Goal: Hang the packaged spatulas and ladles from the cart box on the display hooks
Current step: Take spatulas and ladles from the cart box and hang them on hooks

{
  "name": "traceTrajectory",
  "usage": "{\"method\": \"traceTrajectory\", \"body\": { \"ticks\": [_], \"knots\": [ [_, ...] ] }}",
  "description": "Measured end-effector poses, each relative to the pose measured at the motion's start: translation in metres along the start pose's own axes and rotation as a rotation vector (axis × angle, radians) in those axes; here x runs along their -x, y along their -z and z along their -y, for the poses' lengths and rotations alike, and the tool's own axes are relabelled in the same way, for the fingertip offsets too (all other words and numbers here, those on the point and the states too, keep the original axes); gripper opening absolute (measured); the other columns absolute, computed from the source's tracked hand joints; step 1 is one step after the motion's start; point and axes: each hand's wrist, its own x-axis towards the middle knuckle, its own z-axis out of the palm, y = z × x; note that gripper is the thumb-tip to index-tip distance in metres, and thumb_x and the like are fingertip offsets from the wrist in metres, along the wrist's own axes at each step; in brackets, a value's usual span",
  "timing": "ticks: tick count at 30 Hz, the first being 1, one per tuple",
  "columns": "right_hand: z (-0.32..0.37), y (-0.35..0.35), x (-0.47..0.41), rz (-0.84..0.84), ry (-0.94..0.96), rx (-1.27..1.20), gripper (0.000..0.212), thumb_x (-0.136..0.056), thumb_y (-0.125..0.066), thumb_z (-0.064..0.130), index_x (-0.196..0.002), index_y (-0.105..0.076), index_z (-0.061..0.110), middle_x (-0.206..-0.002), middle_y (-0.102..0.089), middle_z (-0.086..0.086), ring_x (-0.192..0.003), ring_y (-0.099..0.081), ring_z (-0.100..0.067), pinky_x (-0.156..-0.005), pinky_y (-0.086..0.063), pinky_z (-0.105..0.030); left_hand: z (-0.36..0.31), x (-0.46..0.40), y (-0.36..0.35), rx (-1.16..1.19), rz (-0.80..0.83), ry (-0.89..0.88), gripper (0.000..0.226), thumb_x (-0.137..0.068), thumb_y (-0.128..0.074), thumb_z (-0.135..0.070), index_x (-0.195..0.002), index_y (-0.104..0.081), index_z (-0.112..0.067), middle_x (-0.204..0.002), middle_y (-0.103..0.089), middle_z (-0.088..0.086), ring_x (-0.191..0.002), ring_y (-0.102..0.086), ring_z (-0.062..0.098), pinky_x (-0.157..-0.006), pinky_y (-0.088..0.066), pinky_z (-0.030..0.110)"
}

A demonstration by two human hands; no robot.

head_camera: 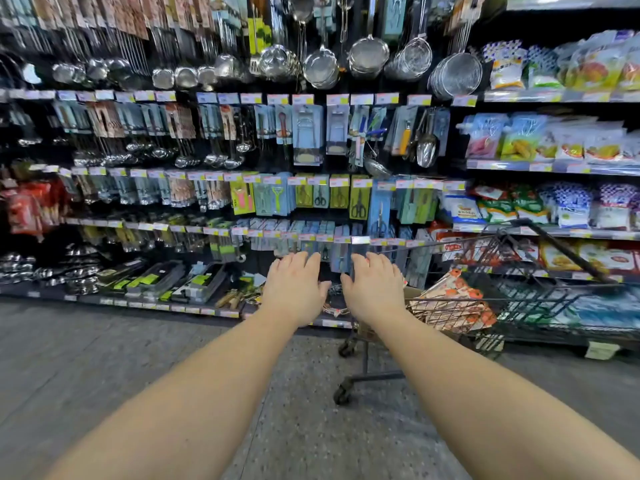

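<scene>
Orange-patterned packaged utensils (453, 299) lie heaped in the cart box (414, 293).

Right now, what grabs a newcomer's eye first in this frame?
Two bare forearms reach forward, left hand and right hand side by side, holding nothing, toward the low display hooks. Behind them a wall of hanging utensils, shiny steel strainers along the top. At right, a wire cart holds the orange-patterned packs.
</scene>
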Motion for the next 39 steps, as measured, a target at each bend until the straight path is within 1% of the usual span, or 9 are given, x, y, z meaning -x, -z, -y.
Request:
{"method": "traceTrajectory", "body": {
  "ticks": [2,4,9,13,19,25,30,35,39],
  "knots": [
    [0.002,-0.016,-0.014,-0.022,-0.010,0.029,0.045,-0.096,-0.042,0.043,-0.133,-0.046,0.017,-0.133,-0.050,-0.008,-0.126,-0.041,-0.029,-0.104,-0.030,-0.044,0.010,-0.015,-0.014,0.014,-0.010,0.007,0.059,-0.094,-0.039,-0.049,-0.143,-0.031,-0.016,-0.141,-0.044,0.006,-0.129,-0.040,0.027,-0.108,-0.033,0.042],
    [0.003,-0.033,-0.030,-0.014,-0.014,0.042,0.044,-0.096,-0.043,0.042,-0.131,-0.048,0.016,-0.129,-0.051,-0.008,-0.123,-0.043,-0.029,-0.102,-0.032,-0.044,0.024,-0.035,-0.032,0.022,-0.002,-0.004,0.058,-0.095,-0.039,-0.048,-0.142,-0.032,-0.016,-0.137,-0.046,0.006,-0.125,-0.043,0.027,-0.104,-0.036,0.040],
    [0.014,-0.083,-0.097,-0.010,-0.081,0.021,0.042,-0.095,-0.043,0.041,-0.131,-0.047,0.019,-0.131,-0.050,-0.007,-0.123,-0.043,-0.028,-0.103,-0.032,-0.042,0.066,-0.112,-0.068,0.060,0.026,-0.036,0.057,-0.094,-0.039,-0.049,-0.141,-0.033,-0.017,-0.137,-0.046,0.004,-0.124,-0.044,0.026,-0.102,-0.038,0.040],
    [0.022,-0.117,-0.148,0.004,-0.179,0.018,0.043,-0.095,-0.044,0.041,-0.131,-0.047,0.017,-0.131,-0.050,-0.009,-0.124,-0.043,-0.030,-0.103,-0.033,-0.044,0.092,-0.171,-0.094,0.090,0.073,-0.121,0.056,-0.094,-0.041,-0.048,-0.141,-0.033,-0.019,-0.142,-0.042,0.004,-0.128,-0.040,0.027,-0.103,-0.037,0.041],
    [0.003,-0.160,-0.210,0.073,-0.302,0.022,0.045,-0.096,-0.041,0.043,-0.134,-0.044,0.017,-0.131,-0.049,-0.009,-0.124,-0.043,-0.030,-0.103,-0.034,-0.044,0.099,-0.247,-0.143,0.113,0.172,-0.224,0.060,-0.095,-0.039,-0.050,-0.145,-0.029,-0.019,-0.146,-0.037,0.004,-0.132,-0.036,0.026,-0.105,-0.035,0.041],
    [-0.055,-0.204,-0.263,0.097,-0.442,0.010,0.040,-0.096,-0.040,0.042,-0.127,-0.048,0.017,-0.129,-0.052,-0.009,-0.121,-0.045,-0.030,-0.103,-0.035,-0.044,0.075,-0.326,-0.208,0.120,0.239,-0.324,0.060,-0.095,-0.039,-0.050,-0.145,-0.029,-0.019,-0.146,-0.037,0.004,-0.132,-0.036,0.027,-0.105,-0.036,0.042],
    [-0.124,-0.247,-0.315,0.136,-0.524,-0.001,0.046,-0.097,-0.038,0.043,-0.136,-0.041,0.018,-0.134,-0.048,-0.011,-0.126,-0.042,-0.031,-0.105,-0.034,-0.044,0.040,-0.400,-0.264,0.106,0.291,-0.372,0.060,-0.094,-0.040,-0.051,-0.144,-0.029,-0.020,-0.146,-0.038,0.004,-0.131,-0.038,0.027,-0.104,-0.036,0.042],
    [-0.195,-0.273,-0.350,0.227,-0.656,-0.015,0.044,-0.096,-0.038,0.042,-0.133,-0.042,0.018,-0.133,-0.048,-0.010,-0.124,-0.043,-0.032,-0.100,-0.036,-0.045,0.008,-0.469,-0.314,0.085,0.366,-0.434,0.061,-0.094,-0.040,-0.050,-0.146,-0.026,-0.021,-0.149,-0.036,0.004,-0.133,-0.037,0.027,-0.106,-0.035,0.042],
    [-0.242,-0.286,-0.362,0.239,-0.782,0.027,0.042,-0.095,-0.041,0.043,-0.129,-0.043,0.019,-0.131,-0.049,-0.010,-0.120,-0.045,-0.032,-0.099,-0.039,-0.045,-0.017,-0.512,-0.352,0.089,0.432,-0.517,0.058,-0.095,-0.039,-0.051,-0.143,-0.030,-0.020,-0.144,-0.040,0.005,-0.130,-0.040,0.028,-0.102,-0.038,0.042]
  ]
}}
